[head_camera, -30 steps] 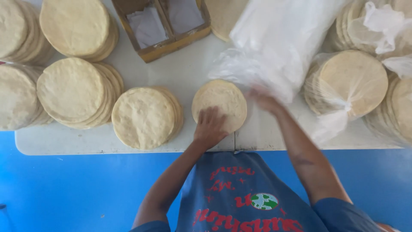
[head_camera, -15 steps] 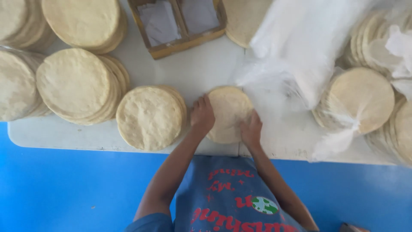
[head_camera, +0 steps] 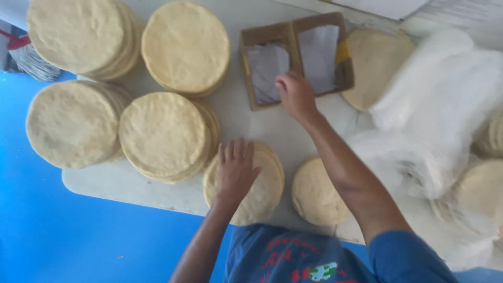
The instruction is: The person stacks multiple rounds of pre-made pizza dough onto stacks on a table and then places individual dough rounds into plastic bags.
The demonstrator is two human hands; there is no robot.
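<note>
My left hand lies flat, fingers spread, on a stack of round pale flatbreads at the table's near edge. My right hand reaches forward to a brown cardboard tray with two compartments that hold white paper slips; its fingers touch the slips in the left compartment, and whether it grips one is unclear. A small stack of flatbreads sits under my right forearm.
Several taller flatbread stacks crowd the white table to the left and back. A heap of clear plastic bags and bagged flatbreads fill the right side. Another flatbread lies behind the tray. The floor is blue.
Both hands left the small stack at the near edge. My left hand moved left onto the neighbouring stack, and my right hand reached forward to the cardboard tray. The camera view moved closer.
</note>
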